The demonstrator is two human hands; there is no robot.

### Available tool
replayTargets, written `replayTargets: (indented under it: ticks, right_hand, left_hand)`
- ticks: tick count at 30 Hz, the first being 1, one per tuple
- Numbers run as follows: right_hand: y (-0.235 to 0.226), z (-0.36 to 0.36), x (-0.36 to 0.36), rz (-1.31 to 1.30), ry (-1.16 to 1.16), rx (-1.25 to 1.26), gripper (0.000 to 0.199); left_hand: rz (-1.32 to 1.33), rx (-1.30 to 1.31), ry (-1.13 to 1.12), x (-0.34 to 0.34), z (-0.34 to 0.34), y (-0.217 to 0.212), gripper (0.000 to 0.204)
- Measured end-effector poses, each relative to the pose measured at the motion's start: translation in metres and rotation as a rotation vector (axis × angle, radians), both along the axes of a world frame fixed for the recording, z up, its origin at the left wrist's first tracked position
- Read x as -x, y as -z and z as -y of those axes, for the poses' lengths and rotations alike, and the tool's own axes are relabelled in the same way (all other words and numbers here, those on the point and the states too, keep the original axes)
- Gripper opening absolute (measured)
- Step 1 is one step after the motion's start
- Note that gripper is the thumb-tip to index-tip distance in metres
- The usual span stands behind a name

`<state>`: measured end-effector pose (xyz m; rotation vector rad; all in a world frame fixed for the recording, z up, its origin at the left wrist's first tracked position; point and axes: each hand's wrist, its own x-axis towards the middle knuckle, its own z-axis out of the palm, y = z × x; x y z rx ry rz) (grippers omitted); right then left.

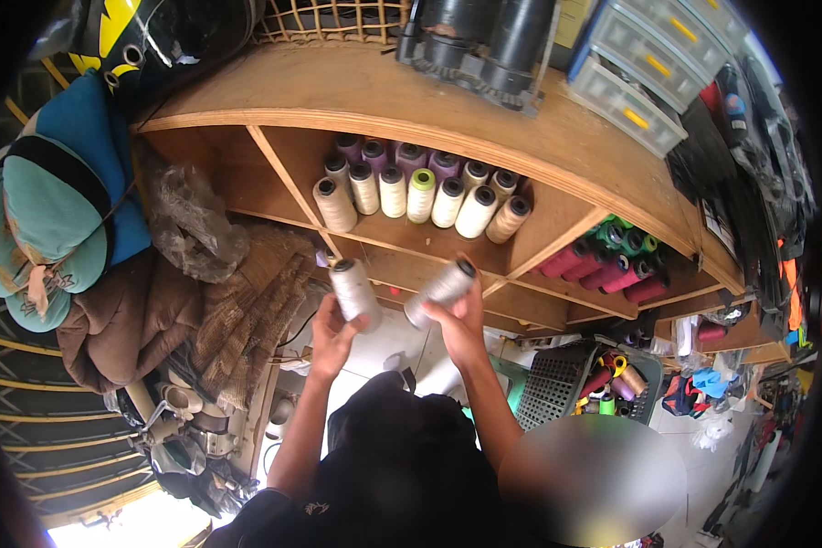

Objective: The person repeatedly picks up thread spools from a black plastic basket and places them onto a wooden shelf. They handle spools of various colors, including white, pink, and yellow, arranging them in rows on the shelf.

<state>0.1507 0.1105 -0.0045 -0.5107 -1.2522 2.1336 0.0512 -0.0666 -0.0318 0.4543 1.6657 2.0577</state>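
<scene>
My left hand (332, 334) is closed round a pale grey cone of thread (354, 290), held nearly upright with its dark top leaning left. In my right hand (460, 321) a second light grey thread cone (440, 290) tilts, its dark end up to the right. The two cones are apart, in front of a wooden shelf (411, 234). Behind them in the middle compartment stand rows of cream and white thread cones (393, 190), one lime green cone (420, 195) among them, and purple cones (445, 164) at the back.
Pink and green cones (603, 260) fill the right compartment. A grey plastic basket (557, 388) with coloured cones stands on the floor at right. Clear drawers (635, 100) and black cylinders (479, 46) sit on the shelf top. A teal cap (55, 210) and brown cloth (123, 320) lie left.
</scene>
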Motion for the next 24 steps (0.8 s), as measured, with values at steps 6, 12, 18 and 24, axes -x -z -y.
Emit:
replayTargets:
  ticks: [6,12,18,24]
  right_hand:
    - [0.025,-0.003,0.102,0.118,0.207,-0.648,0.054]
    - [0.004,0.015,0.141,0.166,0.45,-1.048,0.055]
    - [0.03,0.017,0.153,0.122,0.502,-1.056,0.064]
    - [0.033,0.019,0.154,0.154,0.487,-1.044,0.066]
  left_hand:
    - [-0.03,-0.007,-0.093,0.035,0.017,0.0,0.039]
    - [-0.05,0.016,-0.103,0.052,0.023,0.009,0.043]
    - [-0.058,-0.017,-0.061,0.061,0.018,0.01,0.044]
    - [-0.122,-0.01,-0.06,0.069,0.013,0.008,0.043]
